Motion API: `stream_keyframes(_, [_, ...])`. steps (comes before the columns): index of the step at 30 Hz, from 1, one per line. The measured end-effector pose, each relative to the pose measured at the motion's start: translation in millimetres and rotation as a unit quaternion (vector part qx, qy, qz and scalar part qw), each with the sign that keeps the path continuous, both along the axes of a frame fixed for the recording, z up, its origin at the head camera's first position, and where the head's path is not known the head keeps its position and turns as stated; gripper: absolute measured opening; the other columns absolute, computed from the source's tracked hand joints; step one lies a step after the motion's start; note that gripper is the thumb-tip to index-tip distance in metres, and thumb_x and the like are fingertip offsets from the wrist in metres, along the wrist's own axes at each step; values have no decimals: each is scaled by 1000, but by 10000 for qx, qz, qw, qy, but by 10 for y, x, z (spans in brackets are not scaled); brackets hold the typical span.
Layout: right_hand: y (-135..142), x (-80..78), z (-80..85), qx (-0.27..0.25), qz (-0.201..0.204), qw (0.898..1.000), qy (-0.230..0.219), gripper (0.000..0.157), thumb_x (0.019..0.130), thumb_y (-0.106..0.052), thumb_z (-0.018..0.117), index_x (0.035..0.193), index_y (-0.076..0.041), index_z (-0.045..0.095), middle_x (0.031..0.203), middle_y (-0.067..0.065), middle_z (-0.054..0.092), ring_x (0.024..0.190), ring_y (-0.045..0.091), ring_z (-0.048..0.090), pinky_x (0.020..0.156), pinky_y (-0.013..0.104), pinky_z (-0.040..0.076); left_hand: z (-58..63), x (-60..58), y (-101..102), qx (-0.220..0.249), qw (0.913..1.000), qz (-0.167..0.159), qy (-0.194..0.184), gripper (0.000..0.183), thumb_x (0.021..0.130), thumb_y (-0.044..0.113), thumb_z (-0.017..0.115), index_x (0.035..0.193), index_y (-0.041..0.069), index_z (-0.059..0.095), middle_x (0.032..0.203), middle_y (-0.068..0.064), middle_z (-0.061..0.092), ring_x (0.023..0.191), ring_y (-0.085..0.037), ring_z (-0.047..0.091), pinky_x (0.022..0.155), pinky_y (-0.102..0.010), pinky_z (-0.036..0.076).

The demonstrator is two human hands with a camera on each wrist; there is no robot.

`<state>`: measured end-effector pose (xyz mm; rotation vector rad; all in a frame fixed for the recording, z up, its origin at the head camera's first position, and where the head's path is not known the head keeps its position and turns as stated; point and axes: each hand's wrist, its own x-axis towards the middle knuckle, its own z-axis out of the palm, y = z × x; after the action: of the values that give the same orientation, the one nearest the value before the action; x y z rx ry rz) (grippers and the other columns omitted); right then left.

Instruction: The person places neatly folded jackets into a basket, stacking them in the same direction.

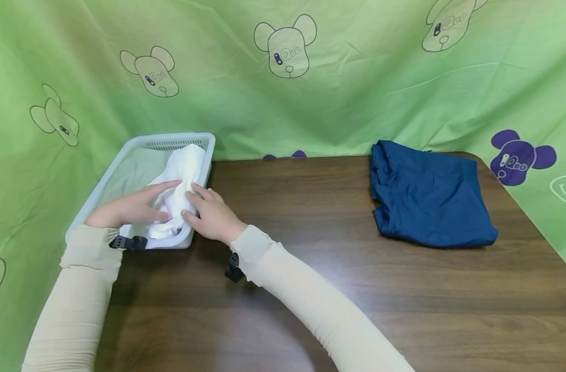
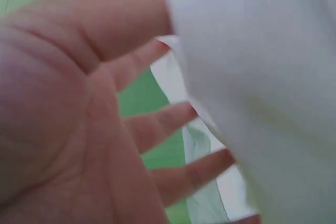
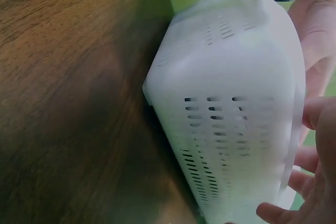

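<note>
pose of the left hand [image 1: 136,205]?

it reaches over the basket's [image 1: 171,137] near left side, pointing right, thumb well apart from the fingers.

and its grip?

wide: straight, parted fingers touch the white cloth [image 1: 189,163]. in the left wrist view a fold hides some fingertips.

the right hand [image 1: 214,214]?

it comes from the other side, fingers parted, at the basket's right rim. also wide, touching the white cloth's edge.

where does that cloth lie?

bunched in the basket, along the right side, next to the pale green cloth [image 1: 140,168].

anything in the way?

the right rim, under the right hand's fingers. the left wrist's black device [image 1: 129,242] sits by the near rim.

what else?

the blue cloth [image 1: 433,199], folded, well apart on the table's [image 1: 287,196] right, before a green curtain [image 1: 348,103].
</note>
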<state>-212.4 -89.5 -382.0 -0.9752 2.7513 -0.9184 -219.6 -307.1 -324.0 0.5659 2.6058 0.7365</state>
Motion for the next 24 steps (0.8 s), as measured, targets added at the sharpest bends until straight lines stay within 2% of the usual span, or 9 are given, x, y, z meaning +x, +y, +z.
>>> stream_keyframes(4, [66,0,-14,-350,125,9993,-108,54,108,-29,47,156,-8,38,167,9,23,149,33,29,121,37,25,-15,-5,59,-188,9998,-51,-34,85,91,9,72,158,-2,22,157,-37,22,142,-54,22,112,-70,22])
stream_keyframes(10, [228,7,-74,-984,108,9950,-145,52,106,-24,50,153,-4,42,162,14,32,147,32,34,120,39,28,-23,-48,147,-173,9998,-114,-36,90,89,7,72,161,4,18,159,-35,22,141,-52,27,110,-68,27])
stream_keyframes(13, [359,16,-111,-1406,-34,9900,-120,50,105,-20,53,151,-3,45,158,16,37,146,29,37,119,38,29,-20,-72,195,-311,9993,-179,51,89,88,7,72,160,2,21,158,-35,24,142,-52,27,111,-68,26])
stream_keyframes(17, [572,39,-111,-1796,-303,9833,-46,51,101,-16,56,150,-3,47,156,15,42,144,27,39,119,37,29,5,-71,237,-435,9985,-316,-49,89,88,8,72,159,-2,19,157,-37,23,144,-54,22,114,-67,21])
stream_keyframes(21, [800,38,-70,-1966,-501,9791,96,52,98,-13,57,149,-3,48,153,14,45,143,26,41,119,37,29,23,-60,247,-545,9977,-384,-131,90,87,8,70,158,-5,17,158,-36,21,145,-54,19,115,-66,18])
stream_keyframes(24, [980,35,-42,-2061,-611,9765,150,52,96,-11,57,147,-3,50,151,14,48,139,28,45,115,39,37,21,-57,261,-621,9970,-459,-107,89,86,5,69,157,-9,18,158,-36,21,145,-54,20,116,-65,19])
